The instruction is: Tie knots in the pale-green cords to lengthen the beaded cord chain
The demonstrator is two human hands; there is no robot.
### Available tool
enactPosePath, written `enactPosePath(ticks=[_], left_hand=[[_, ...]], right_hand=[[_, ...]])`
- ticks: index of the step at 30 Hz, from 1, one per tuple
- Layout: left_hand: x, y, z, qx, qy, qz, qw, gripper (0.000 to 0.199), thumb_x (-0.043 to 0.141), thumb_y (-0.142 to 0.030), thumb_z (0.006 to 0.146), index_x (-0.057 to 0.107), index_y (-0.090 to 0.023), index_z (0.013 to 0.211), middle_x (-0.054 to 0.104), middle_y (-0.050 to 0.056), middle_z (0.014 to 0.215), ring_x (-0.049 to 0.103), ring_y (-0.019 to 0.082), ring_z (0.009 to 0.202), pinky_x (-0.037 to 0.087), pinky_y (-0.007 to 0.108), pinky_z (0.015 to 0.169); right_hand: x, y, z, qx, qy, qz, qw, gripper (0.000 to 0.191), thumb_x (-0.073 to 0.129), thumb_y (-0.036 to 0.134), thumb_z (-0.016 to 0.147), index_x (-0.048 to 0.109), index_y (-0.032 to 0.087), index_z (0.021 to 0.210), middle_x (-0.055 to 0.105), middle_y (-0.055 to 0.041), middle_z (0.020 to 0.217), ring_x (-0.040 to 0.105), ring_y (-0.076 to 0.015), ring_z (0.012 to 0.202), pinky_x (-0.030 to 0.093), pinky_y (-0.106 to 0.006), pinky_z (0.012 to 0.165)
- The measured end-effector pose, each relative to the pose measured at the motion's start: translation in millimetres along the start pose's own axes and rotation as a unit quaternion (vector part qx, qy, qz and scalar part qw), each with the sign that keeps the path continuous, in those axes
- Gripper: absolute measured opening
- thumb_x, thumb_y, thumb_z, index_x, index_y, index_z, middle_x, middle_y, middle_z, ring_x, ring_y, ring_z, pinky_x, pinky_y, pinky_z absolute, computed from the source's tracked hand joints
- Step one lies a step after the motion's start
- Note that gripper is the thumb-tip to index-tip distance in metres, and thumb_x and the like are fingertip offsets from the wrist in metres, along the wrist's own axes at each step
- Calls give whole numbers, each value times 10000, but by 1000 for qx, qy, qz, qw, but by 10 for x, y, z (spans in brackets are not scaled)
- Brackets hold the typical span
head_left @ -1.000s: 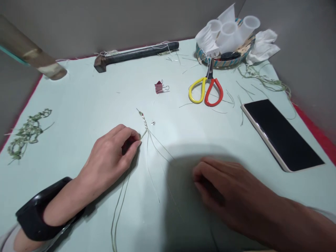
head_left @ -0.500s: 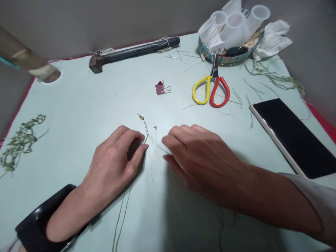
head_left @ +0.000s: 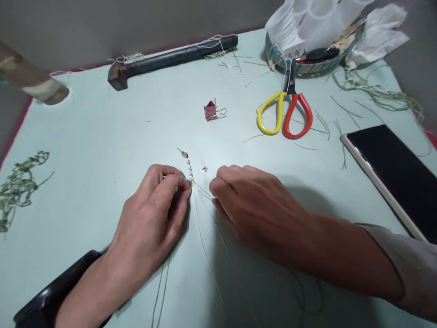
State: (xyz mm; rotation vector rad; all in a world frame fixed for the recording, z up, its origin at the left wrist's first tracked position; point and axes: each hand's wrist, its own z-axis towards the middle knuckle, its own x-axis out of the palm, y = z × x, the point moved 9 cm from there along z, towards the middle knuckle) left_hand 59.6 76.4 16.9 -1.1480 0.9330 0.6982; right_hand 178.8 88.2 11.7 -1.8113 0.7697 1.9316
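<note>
A short knotted cord piece [head_left: 190,168] lies at the middle of the table, its top end tipped with a small green and red bit. Thin strands fan out from its lower end. My left hand [head_left: 157,205] pinches strands just left of the lowest knot, and two of them trail out below the wrist. To the right, my right hand [head_left: 252,200] is closed on strands that run from the same knot. Two loose pale strands [head_left: 201,237] hang down between the hands. A tiny red and silver piece [head_left: 204,169] rests beside the knots.
Behind are a maroon binder clip [head_left: 210,111], yellow and red scissors [head_left: 285,114], a hammer [head_left: 177,59] and a basket [head_left: 314,68] with translucent cups. A phone [head_left: 392,177] lies right; a knotted green cord bundle [head_left: 23,182] lies left. Cord scraps are scattered behind.
My left thumb and forefinger have come together on the strands. My right hand has moved slightly, still holding its strands. The view has shifted a little.
</note>
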Motion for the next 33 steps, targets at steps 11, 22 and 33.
enactPosePath(ticks=[11, 22, 33], left_hand=[[-55, 68, -33, -54, -22, -36, 998, 131, 549, -294, 1058, 652, -268, 982, 711, -42, 811, 581, 137, 614, 447, 328, 601], [20, 290, 3, -214, 3, -216, 953, 158, 658, -413, 952, 672, -259, 984, 739, -10, 850, 576, 106, 487, 416, 245, 410], [201, 404, -132, -341, 43, -387, 856, 219, 780, -392, 924, 770, -253, 1093, 735, 4, 878, 429, 50, 528, 341, 205, 495]], right_hand=[[1, -32, 5, 11, 23, 36, 999, 71, 634, 104, 960, 650, 162, 922, 615, -48, 910, 464, -172, 763, 323, -328, 690], [-88, -193, -16, 59, -67, 248, 965, 209, 539, 14, 869, 507, 220, 862, 559, 29, 822, 429, -108, 677, 333, -249, 623], [-35, -357, -30, 159, -42, 392, 905, 220, 546, 92, 970, 644, 153, 1157, 623, 56, 794, 518, -81, 629, 402, -217, 622]])
